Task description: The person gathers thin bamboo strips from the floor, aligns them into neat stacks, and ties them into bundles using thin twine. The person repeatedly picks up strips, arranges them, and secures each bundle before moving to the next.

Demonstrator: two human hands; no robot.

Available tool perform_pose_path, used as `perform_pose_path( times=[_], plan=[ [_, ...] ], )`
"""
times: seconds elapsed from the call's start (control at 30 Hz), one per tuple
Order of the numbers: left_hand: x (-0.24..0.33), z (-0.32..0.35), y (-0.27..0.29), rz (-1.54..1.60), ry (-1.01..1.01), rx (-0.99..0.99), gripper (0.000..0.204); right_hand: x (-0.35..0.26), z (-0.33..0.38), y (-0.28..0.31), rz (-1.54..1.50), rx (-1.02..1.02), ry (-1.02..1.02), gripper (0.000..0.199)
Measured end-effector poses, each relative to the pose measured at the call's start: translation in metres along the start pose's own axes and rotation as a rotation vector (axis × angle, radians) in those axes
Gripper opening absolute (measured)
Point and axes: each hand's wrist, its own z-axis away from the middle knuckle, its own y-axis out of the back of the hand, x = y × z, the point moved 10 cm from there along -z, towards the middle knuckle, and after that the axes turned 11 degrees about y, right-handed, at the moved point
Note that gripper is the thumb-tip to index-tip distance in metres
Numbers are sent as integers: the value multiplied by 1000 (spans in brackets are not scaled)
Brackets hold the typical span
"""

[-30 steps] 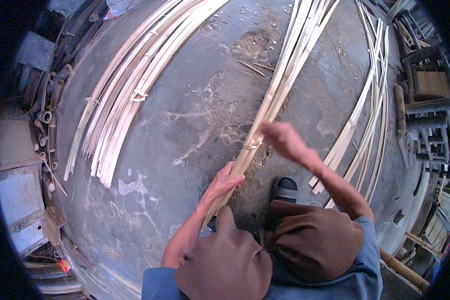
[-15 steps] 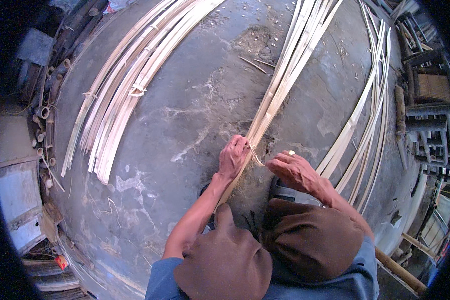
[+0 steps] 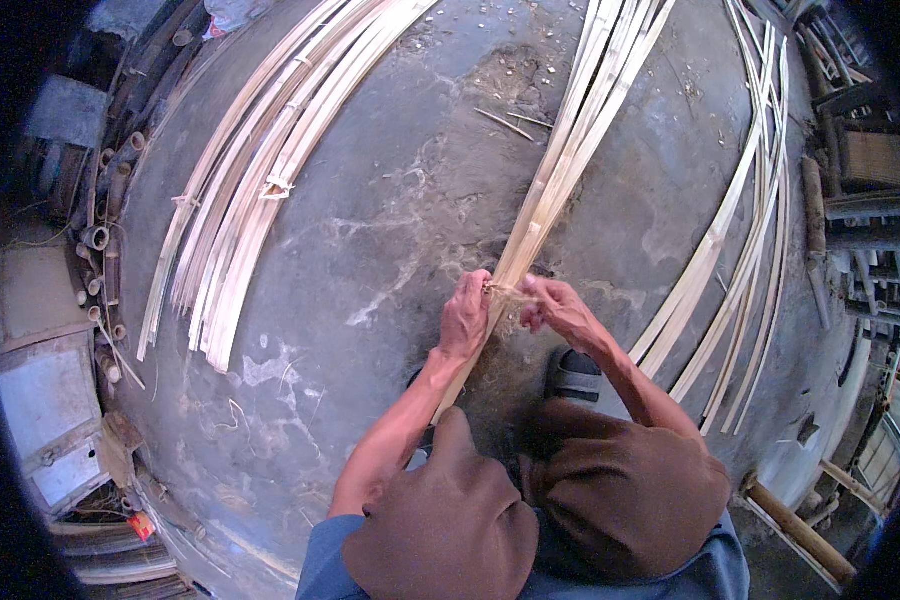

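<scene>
A long bundle of pale bamboo strips point(image 3: 548, 200) runs from between my knees away across the floor. My left hand point(image 3: 464, 316) is closed at the bundle's left side, near its close end. Wrapped around the strips there is a thin tie strip point(image 3: 508, 291), its loose end reaching out to the right. My right hand point(image 3: 558, 304) pinches that loose end just right of the bundle, fingers curled and slightly blurred. What lies under the left fingers is mostly hidden; a bit of the tie shows by them.
Tied bamboo strips point(image 3: 270, 190) lie on the concrete floor point(image 3: 370, 200) at the left. More loose strips point(image 3: 715, 240) lie at the right. Bamboo tubes point(image 3: 96, 238) line the left edge. Wooden racks point(image 3: 875, 160) stand along the right. My shoe point(image 3: 573, 376) is behind the right hand.
My right hand has moved left and slightly up to the bundle and taken the loose end of the tie, which now stretches toward it. My left hand stays in place.
</scene>
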Motion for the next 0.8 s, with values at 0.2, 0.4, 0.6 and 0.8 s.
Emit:
perform_pose_path(
  times=[0.2,0.4,0.6,0.8],
  plan=[
    [1,3,-6,-62,-33,-28,18,-41,0,-13,518,-416,100,26],
    [-15,7,-13,-126,-10,-41,17,-131,-31,-47,945,-317,747,11],
    [-13,6,-4,5,41,24,15,-34,23,-49,1237,-652,484,12],
    [-16,3,6,24,52,141,13,-144,-43,-30,1462,-299,721,21]
  ],
)
